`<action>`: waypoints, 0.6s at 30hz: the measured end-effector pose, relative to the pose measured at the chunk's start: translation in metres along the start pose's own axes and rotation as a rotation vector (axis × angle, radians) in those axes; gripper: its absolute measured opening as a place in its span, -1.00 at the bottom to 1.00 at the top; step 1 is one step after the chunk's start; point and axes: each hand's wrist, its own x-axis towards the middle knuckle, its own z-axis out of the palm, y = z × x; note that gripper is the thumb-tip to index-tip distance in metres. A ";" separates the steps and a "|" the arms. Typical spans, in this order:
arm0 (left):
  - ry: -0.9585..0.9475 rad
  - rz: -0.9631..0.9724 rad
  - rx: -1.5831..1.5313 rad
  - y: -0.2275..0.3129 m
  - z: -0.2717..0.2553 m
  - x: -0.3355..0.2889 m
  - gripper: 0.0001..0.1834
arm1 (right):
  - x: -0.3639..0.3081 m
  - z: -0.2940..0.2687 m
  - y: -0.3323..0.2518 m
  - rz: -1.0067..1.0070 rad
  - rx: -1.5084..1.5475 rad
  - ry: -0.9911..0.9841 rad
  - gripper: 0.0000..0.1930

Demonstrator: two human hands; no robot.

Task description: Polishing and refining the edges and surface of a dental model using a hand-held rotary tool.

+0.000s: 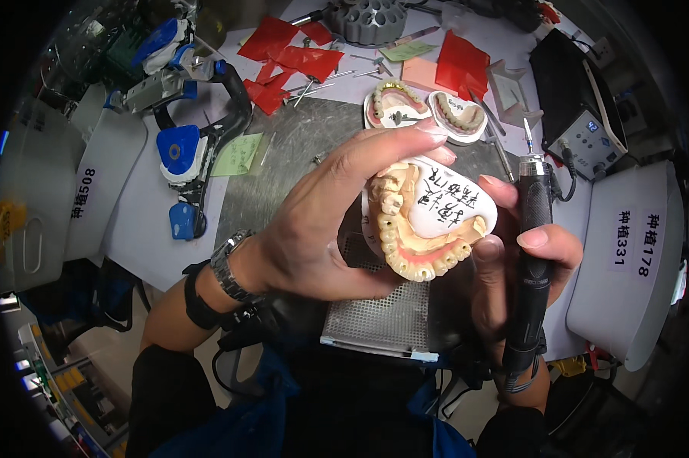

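My left hand (pixel 308 221) grips a plaster dental model (pixel 441 204), thumb below it and fingers over its far edge. On the model sits a row of tooth-coloured crowns (pixel 417 266) with a pink gum band and small dark holes in several teeth. The white base carries handwriting. My right hand (pixel 556 248) is closed around a black dental handpiece (pixel 534 206), held upright. Its thin bur (pixel 527 133) points away from me, apart from the model. The right fingertips are at the model's right edge; whether they press on it, I cannot tell.
Two more dental models (pixel 457 116) lie beyond my hands. A blue-and-black articulator (pixel 183 149) stands left. A control box (pixel 589 141) and a white bin (pixel 627 267) are right. Red sheets (pixel 302 61), loose burs and a round bur stand (pixel 367 21) are far back. A perforated metal grille (pixel 379 317) is nearest me.
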 end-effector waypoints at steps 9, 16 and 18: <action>0.020 0.068 0.078 -0.007 0.003 0.002 0.08 | 0.002 0.003 -0.004 -0.004 -0.070 0.042 -0.67; 0.060 -0.264 0.134 -0.004 0.010 0.001 -0.06 | 0.011 0.003 -0.005 0.308 -0.091 0.168 -0.73; 0.058 -0.354 0.142 -0.007 0.015 0.003 -0.10 | 0.010 0.003 -0.003 0.307 -0.119 0.185 -0.77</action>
